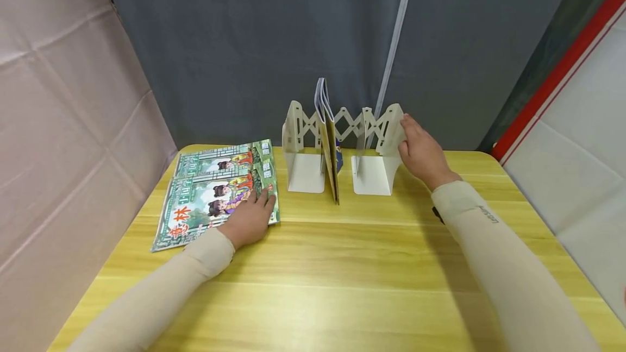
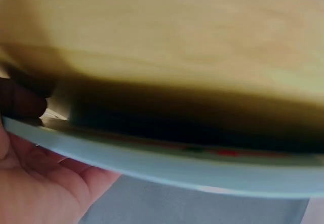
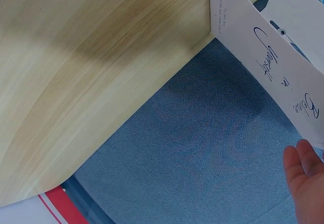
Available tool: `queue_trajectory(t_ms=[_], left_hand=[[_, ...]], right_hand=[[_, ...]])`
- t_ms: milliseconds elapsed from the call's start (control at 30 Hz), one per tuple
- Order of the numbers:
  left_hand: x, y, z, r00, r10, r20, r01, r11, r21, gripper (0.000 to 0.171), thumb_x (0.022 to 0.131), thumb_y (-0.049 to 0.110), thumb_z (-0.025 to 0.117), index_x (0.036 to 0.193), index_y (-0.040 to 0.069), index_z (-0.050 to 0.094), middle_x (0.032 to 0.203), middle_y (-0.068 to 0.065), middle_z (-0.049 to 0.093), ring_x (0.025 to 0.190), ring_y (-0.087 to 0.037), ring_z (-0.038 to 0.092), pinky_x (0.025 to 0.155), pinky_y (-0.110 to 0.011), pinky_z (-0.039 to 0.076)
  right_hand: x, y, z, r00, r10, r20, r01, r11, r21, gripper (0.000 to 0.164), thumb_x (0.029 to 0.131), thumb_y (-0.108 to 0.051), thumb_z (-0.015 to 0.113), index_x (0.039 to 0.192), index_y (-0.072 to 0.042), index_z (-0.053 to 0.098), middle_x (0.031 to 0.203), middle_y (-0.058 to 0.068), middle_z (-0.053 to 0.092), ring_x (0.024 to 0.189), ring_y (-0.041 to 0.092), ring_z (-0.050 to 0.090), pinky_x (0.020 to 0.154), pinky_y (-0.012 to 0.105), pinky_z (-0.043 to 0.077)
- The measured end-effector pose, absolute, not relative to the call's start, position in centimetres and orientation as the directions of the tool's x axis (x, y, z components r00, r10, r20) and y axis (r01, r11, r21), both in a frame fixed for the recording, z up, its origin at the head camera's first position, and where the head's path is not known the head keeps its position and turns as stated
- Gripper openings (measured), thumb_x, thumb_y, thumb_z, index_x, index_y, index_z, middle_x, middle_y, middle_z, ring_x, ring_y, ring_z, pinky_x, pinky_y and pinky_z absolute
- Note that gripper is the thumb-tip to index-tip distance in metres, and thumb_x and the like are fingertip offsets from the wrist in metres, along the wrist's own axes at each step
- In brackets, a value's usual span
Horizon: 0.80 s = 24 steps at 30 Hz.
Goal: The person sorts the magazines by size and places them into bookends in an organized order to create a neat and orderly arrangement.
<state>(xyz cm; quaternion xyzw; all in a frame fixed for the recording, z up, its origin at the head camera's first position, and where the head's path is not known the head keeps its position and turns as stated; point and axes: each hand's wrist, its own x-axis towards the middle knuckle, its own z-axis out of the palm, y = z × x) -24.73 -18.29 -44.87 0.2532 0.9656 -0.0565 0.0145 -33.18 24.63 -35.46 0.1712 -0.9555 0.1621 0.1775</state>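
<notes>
My left hand pinches the near right edge of a green illustrated magazine. In the left wrist view the thumb is under the magazine edge and the fingers lie over it; the edge is raised off the table there. A matching magazine lies partly beneath it. My right hand touches the outer side of a white expandable book rack, its fingers fairly straight. In the right wrist view, fingertips meet the edge of the lettered end panel. Several thin booklets stand upright in the rack.
The rack stands near the back of the wooden table, before a grey curtain. A pale cloth wall borders the left side. On the right is a white panel with a red strip.
</notes>
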Motion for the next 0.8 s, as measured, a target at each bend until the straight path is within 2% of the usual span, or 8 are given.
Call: queue_trajectory(t_ms=[200, 333, 467, 800], left_hand=[[-24.5, -19.1, -45.2, -0.836, 0.549, 0.010, 0.543, 0.829, -0.137, 0.060, 0.097, 0.024, 0.054, 0.148, -0.005, 0.041, 0.149, -0.032, 0.036, 0.131, -0.057, 0.037, 0.105, -0.060, 0.038], [-24.5, -19.4, -45.2, -0.824, 0.566, 0.023, 0.553, 0.813, -0.184, 0.062, 0.096, 0.029, 0.055, 0.148, -0.003, 0.042, 0.148, -0.029, 0.042, 0.131, -0.052, 0.041, 0.109, -0.059, 0.034], [-24.5, -19.5, -44.8, -0.816, 0.576, 0.046, 0.555, 0.804, -0.215, 0.061, 0.094, 0.029, 0.056, 0.146, -0.002, 0.046, 0.144, -0.025, 0.048, 0.128, -0.045, 0.048, 0.108, -0.058, 0.035], [-24.4, -19.5, -43.0, -0.817, 0.573, 0.064, 0.552, 0.810, -0.200, 0.058, 0.093, 0.022, 0.051, 0.146, -0.002, 0.045, 0.141, -0.020, 0.053, 0.127, -0.039, 0.052, 0.109, -0.055, 0.034]], right_hand=[[-33.3, 24.9, -35.6, -0.877, -0.266, 0.400, -0.384, 0.889, -0.250, 0.055, 0.099, -0.010, 0.034, 0.151, 0.007, 0.031, 0.161, 0.018, 0.024, 0.142, 0.041, 0.032, 0.112, 0.055, 0.030], [-33.3, 24.8, -35.7, -0.873, -0.267, 0.407, -0.388, 0.887, -0.250, 0.055, 0.099, -0.011, 0.034, 0.151, 0.006, 0.032, 0.161, 0.017, 0.025, 0.141, 0.041, 0.033, 0.112, 0.054, 0.030], [-33.4, 24.7, -35.8, -0.871, -0.264, 0.413, -0.389, 0.886, -0.253, 0.054, 0.099, -0.011, 0.033, 0.151, 0.006, 0.033, 0.161, 0.017, 0.025, 0.140, 0.042, 0.034, 0.112, 0.055, 0.031], [-33.5, 24.9, -36.0, -0.859, -0.269, 0.435, -0.405, 0.878, -0.257, 0.053, 0.099, -0.011, 0.034, 0.150, 0.006, 0.034, 0.161, 0.017, 0.025, 0.140, 0.041, 0.036, 0.110, 0.055, 0.033]])
